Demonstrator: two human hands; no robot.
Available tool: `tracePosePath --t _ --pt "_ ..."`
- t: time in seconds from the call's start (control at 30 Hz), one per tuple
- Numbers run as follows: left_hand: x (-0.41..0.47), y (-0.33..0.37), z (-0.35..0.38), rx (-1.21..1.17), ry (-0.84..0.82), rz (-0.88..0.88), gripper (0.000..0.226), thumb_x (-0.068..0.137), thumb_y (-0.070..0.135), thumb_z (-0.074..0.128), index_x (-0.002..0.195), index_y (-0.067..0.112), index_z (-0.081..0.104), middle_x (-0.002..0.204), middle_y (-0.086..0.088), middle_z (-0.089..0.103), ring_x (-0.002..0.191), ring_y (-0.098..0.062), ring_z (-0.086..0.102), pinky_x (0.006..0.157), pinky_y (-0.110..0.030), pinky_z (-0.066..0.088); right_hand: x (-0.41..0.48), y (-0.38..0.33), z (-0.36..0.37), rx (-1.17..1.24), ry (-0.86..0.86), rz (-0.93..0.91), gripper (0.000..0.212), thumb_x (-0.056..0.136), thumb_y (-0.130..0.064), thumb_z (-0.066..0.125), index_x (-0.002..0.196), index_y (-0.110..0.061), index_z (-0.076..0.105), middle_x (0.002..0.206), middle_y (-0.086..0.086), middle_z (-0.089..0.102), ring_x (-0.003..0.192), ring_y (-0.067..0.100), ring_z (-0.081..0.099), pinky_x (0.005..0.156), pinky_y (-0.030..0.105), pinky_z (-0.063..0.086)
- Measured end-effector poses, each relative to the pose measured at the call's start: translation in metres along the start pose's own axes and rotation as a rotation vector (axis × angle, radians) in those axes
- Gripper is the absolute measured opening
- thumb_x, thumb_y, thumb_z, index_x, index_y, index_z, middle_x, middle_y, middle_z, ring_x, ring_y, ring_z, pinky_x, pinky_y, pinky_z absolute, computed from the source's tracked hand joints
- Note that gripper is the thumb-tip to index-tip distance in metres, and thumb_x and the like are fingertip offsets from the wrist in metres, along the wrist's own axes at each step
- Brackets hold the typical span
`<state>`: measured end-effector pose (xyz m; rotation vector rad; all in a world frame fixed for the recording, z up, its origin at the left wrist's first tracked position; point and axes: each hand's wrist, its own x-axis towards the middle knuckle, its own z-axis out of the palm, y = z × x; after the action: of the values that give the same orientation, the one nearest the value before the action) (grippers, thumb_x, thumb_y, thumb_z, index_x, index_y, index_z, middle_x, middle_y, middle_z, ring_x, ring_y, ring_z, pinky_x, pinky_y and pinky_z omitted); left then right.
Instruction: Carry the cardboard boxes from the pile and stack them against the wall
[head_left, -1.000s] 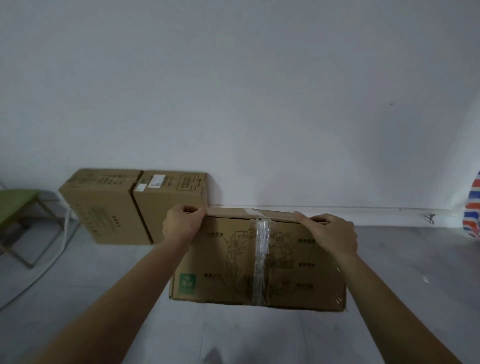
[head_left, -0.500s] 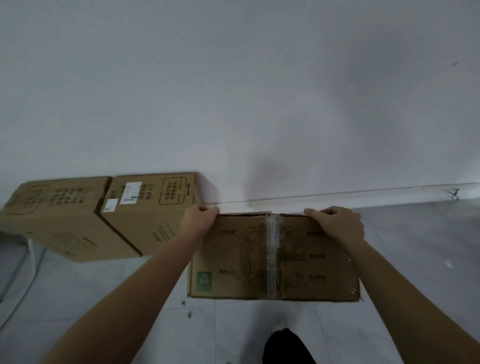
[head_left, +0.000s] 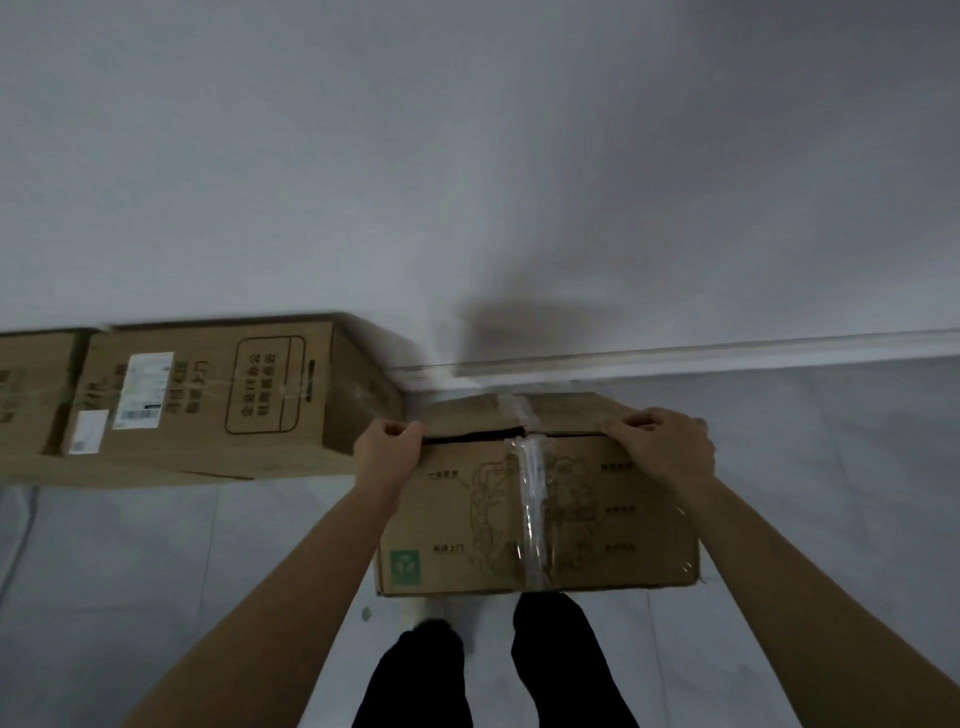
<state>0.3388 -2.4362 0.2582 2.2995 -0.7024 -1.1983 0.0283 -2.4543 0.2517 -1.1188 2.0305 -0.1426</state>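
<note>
Head view, nearest first: my legs (head_left: 561, 665) in dark trousers stand on the pale tiled floor (head_left: 156, 571), just behind the carried box (head_left: 597, 519). Both forearms reach out and down to it.

The carried box hangs or rests with its printed face towards me, a strip of clear tape (head_left: 532, 499) running down the middle and a green mark (head_left: 404, 566) at the lower left corner. I cannot tell whether its underside already touches the floor. My left hand (head_left: 389, 447) is clenched on the box's upper left corner and my right hand (head_left: 665, 447) on the upper right, fingers curled over the top edge. I judge a grip at both top corners is there to keep the box level and let me steer it down square.

Just beyond my left hand sits the labelled box (head_left: 208, 395), on the floor with its back to the wall (head_left: 467, 156); a second box (head_left: 31, 395) stands beside it at the left edge of view. The carried box is near the right end of the labelled box, probably so the row continues without a gap. Whether the two touch I cannot tell.

Farther back, a white skirting board (head_left: 727, 353) runs along the foot of the wall, close behind the carried box. I judge this to be the setting-down step.
</note>
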Motion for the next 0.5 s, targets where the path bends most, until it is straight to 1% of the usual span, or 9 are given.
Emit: tracePosePath --t 0.03,0.1,0.17,0.27,0.33,0.4,0.43,0.47,0.5 --pt "0.021 -0.004 0.010 0.016 0.005 -0.015 0.018 0.092 0.027 0.062 0.099 0.010 0.061 0.094 -0.008 0.061 0.078 -0.018 0.056 0.062 -0.030 0.042 0.022 0.001 0.013 -0.002 -0.013 0.011 0.049 0.057 -0.091 0.057 0.080 -0.048 0.065 0.122 0.007 0.064 0.117 0.032 0.055 0.100 0.050 0.050" --pt "0.062 -0.010 0.029 0.042 -0.004 -0.040 0.021 0.092 0.029 0.062 0.103 0.011 0.061 0.099 -0.009 0.062 0.081 -0.019 0.057 0.064 -0.031 0.044 0.059 0.000 0.036 -0.012 -0.030 0.037 0.061 0.052 -0.095 0.055 0.087 -0.048 0.069 0.125 0.006 0.064 0.115 0.029 0.058 0.100 0.049 0.051" --pt "0.105 -0.019 0.048 0.072 -0.003 -0.056 0.021 0.091 0.031 0.062 0.102 0.013 0.061 0.102 -0.010 0.062 0.082 -0.020 0.058 0.067 -0.034 0.047 0.095 -0.003 0.062 -0.032 -0.039 0.040 0.069 0.055 -0.093 0.055 0.100 -0.044 0.073 0.128 0.007 0.063 0.119 0.029 0.055 0.104 0.048 0.048" --pt "0.152 -0.023 0.064 0.082 0.009 -0.061 0.025 0.090 0.036 0.062 0.104 0.015 0.060 0.106 -0.011 0.063 0.084 -0.023 0.060 0.073 -0.037 0.053 0.131 -0.019 0.084 -0.027 -0.049 0.045 0.078 0.058 -0.088 0.053 0.114 -0.037 0.072 0.134 0.010 0.059 0.128 0.032 0.047 0.108 0.047 0.043" --pt "0.184 -0.024 0.068 0.115 0.015 -0.059 0.030 0.090 0.040 0.061 0.107 0.016 0.058 0.114 -0.012 0.059 0.088 -0.026 0.060 0.080 -0.039 0.053 0.154 -0.032 0.100 0.015 -0.047 0.048 0.082 0.058 -0.088 0.058 0.116 -0.033 0.073 0.131 0.006 0.063 0.120 0.026 0.054 0.104 0.042 0.047" --pt "0.213 -0.021 0.066 0.148 0.032 -0.044 0.036 0.086 0.045 0.060 0.110 0.018 0.058 0.120 -0.012 0.057 0.096 -0.029 0.059 0.091 -0.044 0.053 0.171 -0.044 0.109 0.082 -0.049 0.010 0.070 0.070 -0.076 0.070 0.121 -0.028 0.071 0.123 -0.001 0.067 0.107 0.015 0.058 0.094 0.029 0.046" --pt "0.225 -0.018 0.063 0.147 0.058 -0.031 0.039 0.084 0.045 0.060 0.112 0.019 0.059 0.120 -0.012 0.058 0.100 -0.030 0.059 0.093 -0.047 0.052 0.179 -0.050 0.115 0.118 -0.037 -0.024 0.066 0.076 -0.068 0.074 0.127 -0.026 0.067 0.119 -0.003 0.067 0.105 0.012 0.057 0.092 0.026 0.045" --pt "0.233 -0.013 0.058 0.137 0.091 0.004 0.040 0.084 0.043 0.060 0.115 0.018 0.059 0.119 -0.010 0.060 0.103 -0.029 0.059 0.095 -0.046 0.051 0.184 -0.056 0.116 0.166 -0.016 -0.066 0.068 0.079 -0.061 0.077 0.134 -0.025 0.061 0.116 -0.005 0.066 0.106 0.012 0.057 0.093 0.027 0.045" --pt "0.239 -0.008 0.052 0.120 0.122 0.044 0.038 0.087 0.039 0.061 0.118 0.017 0.059 0.118 -0.008 0.061 0.105 -0.026 0.058 0.095 -0.041 0.050 0.190 -0.060 0.119 0.231 0.001 -0.086 0.072 0.081 -0.055 0.078 0.142 -0.026 0.054 0.114 -0.008 0.062 0.112 0.012 0.056 0.098 0.029 0.045"
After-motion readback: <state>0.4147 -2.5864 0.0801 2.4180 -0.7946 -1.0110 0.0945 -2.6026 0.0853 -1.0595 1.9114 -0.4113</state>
